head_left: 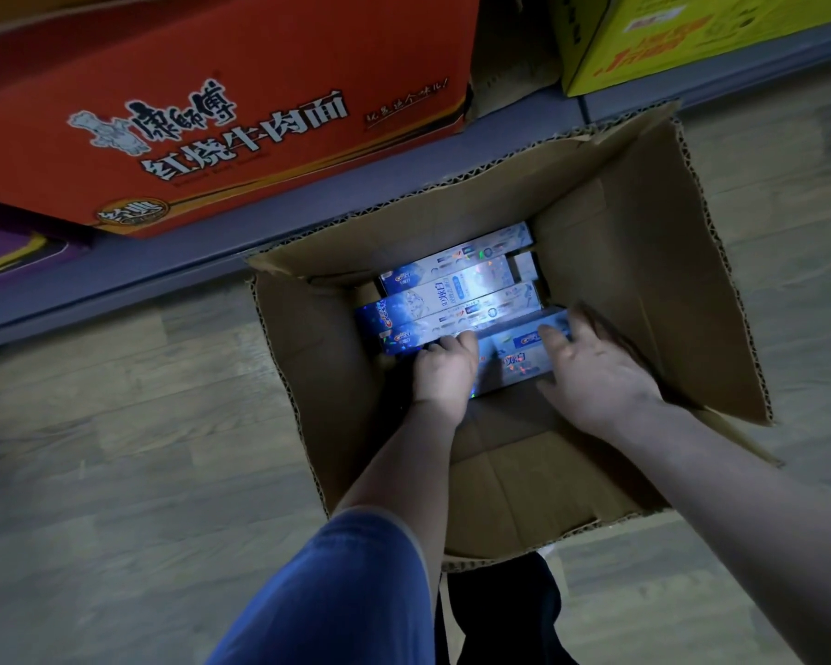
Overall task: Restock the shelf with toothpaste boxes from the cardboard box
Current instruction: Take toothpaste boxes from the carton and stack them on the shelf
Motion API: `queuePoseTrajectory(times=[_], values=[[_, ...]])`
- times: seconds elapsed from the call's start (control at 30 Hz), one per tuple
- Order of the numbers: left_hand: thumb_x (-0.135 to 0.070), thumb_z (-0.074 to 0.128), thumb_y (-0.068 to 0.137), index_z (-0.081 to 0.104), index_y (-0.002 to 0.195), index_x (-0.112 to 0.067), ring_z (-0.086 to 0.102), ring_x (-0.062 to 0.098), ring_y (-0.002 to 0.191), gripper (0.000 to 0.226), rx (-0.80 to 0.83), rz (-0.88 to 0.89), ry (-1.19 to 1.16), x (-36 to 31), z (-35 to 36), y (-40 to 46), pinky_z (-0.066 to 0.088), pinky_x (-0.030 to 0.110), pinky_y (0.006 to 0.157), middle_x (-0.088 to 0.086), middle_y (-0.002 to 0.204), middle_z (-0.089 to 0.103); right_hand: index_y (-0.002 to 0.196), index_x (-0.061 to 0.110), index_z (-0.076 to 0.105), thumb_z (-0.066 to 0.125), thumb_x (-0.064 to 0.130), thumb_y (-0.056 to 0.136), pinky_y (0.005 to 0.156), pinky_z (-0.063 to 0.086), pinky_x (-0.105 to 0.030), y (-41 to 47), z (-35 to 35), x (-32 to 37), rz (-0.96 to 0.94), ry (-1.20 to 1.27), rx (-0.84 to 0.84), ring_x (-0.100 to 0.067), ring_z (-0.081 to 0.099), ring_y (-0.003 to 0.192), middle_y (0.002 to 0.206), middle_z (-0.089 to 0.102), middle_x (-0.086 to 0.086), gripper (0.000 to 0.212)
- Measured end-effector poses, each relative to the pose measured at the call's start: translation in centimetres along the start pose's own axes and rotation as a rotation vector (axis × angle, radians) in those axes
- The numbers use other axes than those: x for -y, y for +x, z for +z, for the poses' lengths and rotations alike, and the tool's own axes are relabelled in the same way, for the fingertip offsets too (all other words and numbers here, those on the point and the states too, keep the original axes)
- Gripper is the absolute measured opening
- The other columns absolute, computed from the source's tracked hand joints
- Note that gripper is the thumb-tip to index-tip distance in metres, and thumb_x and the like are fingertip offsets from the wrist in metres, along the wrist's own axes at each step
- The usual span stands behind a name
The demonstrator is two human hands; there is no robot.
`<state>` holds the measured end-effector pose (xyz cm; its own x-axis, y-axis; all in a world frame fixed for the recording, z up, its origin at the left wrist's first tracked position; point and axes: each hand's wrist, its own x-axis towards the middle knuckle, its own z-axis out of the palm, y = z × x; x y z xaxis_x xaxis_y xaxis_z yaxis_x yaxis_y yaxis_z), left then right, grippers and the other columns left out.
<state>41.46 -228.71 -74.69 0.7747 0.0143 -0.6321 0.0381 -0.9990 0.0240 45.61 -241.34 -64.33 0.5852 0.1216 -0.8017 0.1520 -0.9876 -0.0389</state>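
Note:
An open cardboard box [644, 280] stands on the floor against the base of the shelf [164, 276]. Several shiny blue toothpaste boxes [452, 290] lie flat on its bottom at the far side. Both my hands reach down into it. My left hand [444, 371] curls its fingers over the left end of the nearest toothpaste box [509, 362]. My right hand [596, 371] lies spread on the right end of that same box, fingertips at its far edge. The near half of the carton's bottom is bare cardboard.
A big red noodle carton [212, 112] sits on the bottom shelf, with a yellow carton [668, 36] to its right and a purple box [6, 247] at far left. Wood-pattern floor [116, 448] surrounds the cardboard box. My blue sleeve [337, 592] fills the lower middle.

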Motion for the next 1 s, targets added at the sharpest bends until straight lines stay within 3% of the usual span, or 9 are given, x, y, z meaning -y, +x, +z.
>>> queuePoseTrajectory(times=[0.1, 0.13, 0.2, 0.27, 0.3, 0.47, 0.8, 1.0], values=[[-0.011, 0.038, 0.067, 0.058, 0.066, -0.018, 0.055, 0.015, 0.050, 0.021, 0.051, 0.073, -0.053, 0.1, -1.5, -0.1, 0.040, 0.019, 0.049, -0.001, 0.055, 0.057, 0.142, 0.016, 0.026, 0.041, 0.020, 0.095, 0.111, 0.022, -0.038, 0.1, -0.1, 0.1, 0.006, -0.018, -0.003, -0.033, 0.020, 0.138, 0.153, 0.009, -0.015, 0.049], [-0.016, 0.045, 0.065, 0.062, 0.067, -0.017, 0.058, 0.015, 0.056, 0.017, -0.007, 0.052, -0.017, 0.2, -2.8, -0.5, 0.043, 0.019, 0.053, -0.001, 0.060, 0.059, 0.141, 0.015, 0.026, 0.041, 0.019, 0.095, 0.110, 0.023, -0.038, 0.1, -0.2, 0.1, 0.007, -0.019, -0.003, -0.034, 0.020, 0.138, 0.153, 0.010, -0.016, 0.049], [-0.021, 0.062, 0.066, 0.065, 0.089, -0.017, 0.061, 0.019, 0.082, 0.023, -0.061, 0.003, -0.025, 0.6, -3.5, -0.9, 0.046, 0.023, 0.071, 0.002, 0.085, 0.064, 0.141, 0.014, 0.026, 0.042, 0.018, 0.095, 0.108, 0.027, -0.038, 0.2, -0.7, 0.3, 0.011, -0.011, -0.010, -0.034, 0.024, 0.136, 0.151, 0.013, -0.016, 0.050], [-0.018, 0.058, 0.081, 0.051, 0.119, -0.014, 0.047, 0.026, 0.113, 0.039, -0.042, -0.016, -0.079, 0.8, -3.3, -0.9, 0.038, 0.031, 0.093, 0.008, 0.119, 0.053, 0.143, 0.014, 0.022, 0.043, 0.017, 0.094, 0.107, 0.029, -0.037, 0.2, -1.4, 0.5, 0.010, 0.004, -0.032, -0.033, 0.027, 0.134, 0.149, 0.016, -0.016, 0.053], [-0.014, 0.055, 0.084, 0.044, 0.125, -0.013, 0.041, 0.027, 0.119, 0.042, -0.033, -0.010, -0.093, 0.8, -3.5, -1.1, 0.034, 0.032, 0.097, 0.009, 0.126, 0.048, 0.143, 0.014, 0.021, 0.043, 0.016, 0.094, 0.107, 0.029, -0.037, 0.1, -1.8, 0.6, 0.008, 0.011, -0.048, -0.033, 0.028, 0.134, 0.148, 0.018, -0.016, 0.054], [0.004, 0.049, 0.080, 0.043, 0.128, -0.013, 0.039, 0.029, 0.120, 0.051, -0.087, -0.010, -0.308, 1.9, -6.5, -3.6, 0.035, 0.033, 0.098, 0.009, 0.126, 0.051, 0.144, 0.013, 0.021, 0.045, 0.018, 0.094, 0.104, 0.032, -0.036, -1.7, -3.6, 0.8, 0.007, 0.035, -0.099, -0.030, 0.033, 0.130, 0.142, 0.028, -0.014, 0.056], [0.003, 0.056, 0.080, 0.055, 0.124, -0.014, 0.049, 0.030, 0.113, 0.048, -0.178, 0.078, -0.657, 7.1, -18.0, -11.2, 0.031, 0.025, 0.093, 0.009, 0.123, 0.058, 0.148, 0.019, 0.013, 0.057, 0.028, 0.088, 0.100, 0.035, -0.038, -9.6, -9.1, 0.9, 0.023, 0.098, -0.202, -0.032, 0.039, 0.124, 0.143, 0.026, -0.016, 0.075], [0.001, 0.058, 0.082, 0.055, 0.123, -0.014, 0.051, 0.024, 0.114, 0.044, -0.145, 0.151, -0.696, 11.8, -25.7, -17.2, 0.035, 0.027, 0.092, 0.006, 0.125, 0.058, 0.135, 0.023, 0.042, 0.063, 0.023, 0.085, 0.087, 0.043, -0.038, -15.0, -16.1, 1.6, -0.054, 0.330, -0.268, -0.036, 0.052, 0.109, 0.125, 0.049, -0.013, 0.054]])
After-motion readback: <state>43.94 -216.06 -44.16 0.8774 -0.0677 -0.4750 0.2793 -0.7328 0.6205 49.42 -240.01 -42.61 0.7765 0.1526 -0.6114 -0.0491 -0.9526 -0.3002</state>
